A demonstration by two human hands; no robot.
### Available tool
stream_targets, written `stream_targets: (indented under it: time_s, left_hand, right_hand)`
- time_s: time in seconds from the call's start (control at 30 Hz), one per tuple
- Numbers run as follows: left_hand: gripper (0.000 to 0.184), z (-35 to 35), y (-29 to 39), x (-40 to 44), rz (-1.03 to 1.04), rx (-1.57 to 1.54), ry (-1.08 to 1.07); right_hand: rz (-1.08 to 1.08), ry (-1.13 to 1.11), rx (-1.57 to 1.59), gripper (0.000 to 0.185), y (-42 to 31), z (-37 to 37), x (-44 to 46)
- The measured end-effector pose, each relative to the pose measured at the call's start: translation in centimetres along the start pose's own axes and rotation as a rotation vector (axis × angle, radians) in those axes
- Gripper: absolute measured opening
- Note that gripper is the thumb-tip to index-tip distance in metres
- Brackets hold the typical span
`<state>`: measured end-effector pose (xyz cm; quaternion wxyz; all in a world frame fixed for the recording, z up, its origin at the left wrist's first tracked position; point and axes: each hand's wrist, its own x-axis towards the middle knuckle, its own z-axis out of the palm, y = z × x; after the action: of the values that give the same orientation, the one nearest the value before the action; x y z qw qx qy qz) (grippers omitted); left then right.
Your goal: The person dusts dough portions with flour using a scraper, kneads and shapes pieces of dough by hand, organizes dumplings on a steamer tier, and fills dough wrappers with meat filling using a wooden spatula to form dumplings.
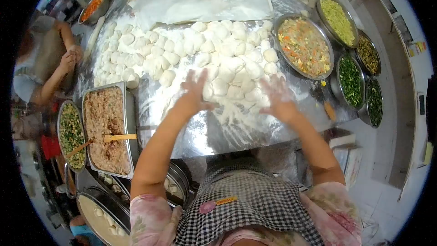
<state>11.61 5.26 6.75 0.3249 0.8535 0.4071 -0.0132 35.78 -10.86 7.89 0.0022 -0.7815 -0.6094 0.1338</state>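
My left hand (195, 93) is open, fingers spread, at the near edge of a crowd of small flattened dough pieces (221, 86). To the right of them, my right hand (278, 99) is also open with its fingers apart, slightly blurred. Neither hand holds anything. Between my palms, several pale dough pieces lie close together and partly overlap. Loose flour (234, 116) streaks the metal table (182, 141) in front of them. Whether my fingertips touch the outermost pieces or only the flour, I cannot tell.
A white sheet (205, 4) covers the back. Right stand bowls of mixed filling (304, 45), yellow shreds (337, 20) and chopped greens (350, 79). Left are a meat filling tray (107, 114), a chopped vegetable bowl (70, 125) and another person's hands (70, 59).
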Motion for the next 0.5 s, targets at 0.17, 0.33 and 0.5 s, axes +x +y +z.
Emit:
stream_targets:
  time_s: [0.17,0.33,0.5]
  left_hand:
    - [0.074,4.9,2.6,3.1,0.185,-0.115,0.18]
    - [0.057,-0.6,3.6,6.9,0.073,-0.347,0.232]
    - [0.071,1.9,0.1,9.3,0.131,-0.281,0.474]
  right_hand:
    - [-0.016,-0.08,0.242,0.064,-2.3,1.3,2.7]
    - [0.092,0.017,0.953,0.046,-2.3,-2.4,8.6]
    - [-0.015,0.222,0.931,0.052,-3.0,-0.5,10.8]
